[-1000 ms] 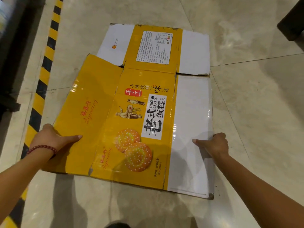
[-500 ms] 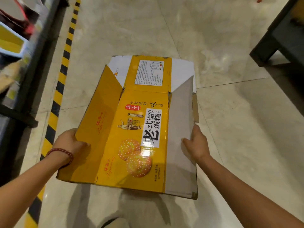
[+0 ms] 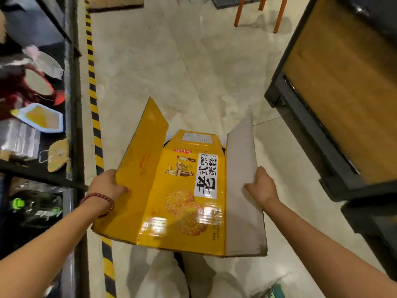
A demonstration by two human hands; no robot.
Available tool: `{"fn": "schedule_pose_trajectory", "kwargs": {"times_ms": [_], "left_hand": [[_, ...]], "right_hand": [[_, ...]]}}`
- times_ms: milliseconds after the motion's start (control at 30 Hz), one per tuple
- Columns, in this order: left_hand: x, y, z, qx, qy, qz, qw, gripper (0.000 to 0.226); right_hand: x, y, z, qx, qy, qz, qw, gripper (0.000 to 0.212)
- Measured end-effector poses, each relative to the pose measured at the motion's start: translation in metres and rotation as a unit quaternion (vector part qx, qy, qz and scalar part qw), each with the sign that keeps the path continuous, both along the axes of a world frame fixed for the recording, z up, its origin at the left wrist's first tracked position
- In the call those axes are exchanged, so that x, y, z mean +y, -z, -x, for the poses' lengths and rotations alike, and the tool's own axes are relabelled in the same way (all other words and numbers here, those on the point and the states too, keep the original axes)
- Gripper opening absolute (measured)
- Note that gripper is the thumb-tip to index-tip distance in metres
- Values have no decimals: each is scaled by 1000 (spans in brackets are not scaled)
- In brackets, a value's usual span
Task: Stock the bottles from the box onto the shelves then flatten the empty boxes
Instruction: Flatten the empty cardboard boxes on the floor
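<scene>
Head view, centre and lower centre of the frame: flattened yellow-and-white cardboard box, printed with round cakes and the words CHICKEN CAKE, held up off the pale glossy tiled floor. Yellow side panel at left and white side panel at right both folded upward, so a shallow trough. Far flap with a white label tipped away toward mid-frame.

Left hand at the box's left edge, thumb over the inner yellow face, fingers wrapped behind the panel, gripping it; red beaded bracelet on that wrist. Right hand at the right edge, thumb on the white inner face, fingers curled round behind, likewise gripping.

Along the left of the frame, yellow-and-black striped floor tape, then dark metal shelving with blurred packaged goods. At right, black-framed wooden cabinet. Upper centre, orange chair legs. Bottom centre, pale trouser legs of the person.
</scene>
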State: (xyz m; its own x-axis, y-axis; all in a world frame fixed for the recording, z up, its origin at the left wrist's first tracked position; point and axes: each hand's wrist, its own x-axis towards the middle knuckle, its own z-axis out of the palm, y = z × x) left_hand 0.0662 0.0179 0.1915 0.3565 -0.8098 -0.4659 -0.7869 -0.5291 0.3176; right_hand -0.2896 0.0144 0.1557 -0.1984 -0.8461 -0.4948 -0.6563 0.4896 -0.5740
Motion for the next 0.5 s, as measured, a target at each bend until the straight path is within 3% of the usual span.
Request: {"fn": "schedule_pose_trajectory", "kwargs": {"times_ms": [233, 500], "left_hand": [[17, -158, 73, -11, 112, -73, 991, 42], [44, -222, 192, -5, 272, -122, 954, 46]], "right_hand": [[91, -152, 80, -30, 101, -73, 992, 34], [238, -227, 156, -48, 285, -86, 953, 22]]}}
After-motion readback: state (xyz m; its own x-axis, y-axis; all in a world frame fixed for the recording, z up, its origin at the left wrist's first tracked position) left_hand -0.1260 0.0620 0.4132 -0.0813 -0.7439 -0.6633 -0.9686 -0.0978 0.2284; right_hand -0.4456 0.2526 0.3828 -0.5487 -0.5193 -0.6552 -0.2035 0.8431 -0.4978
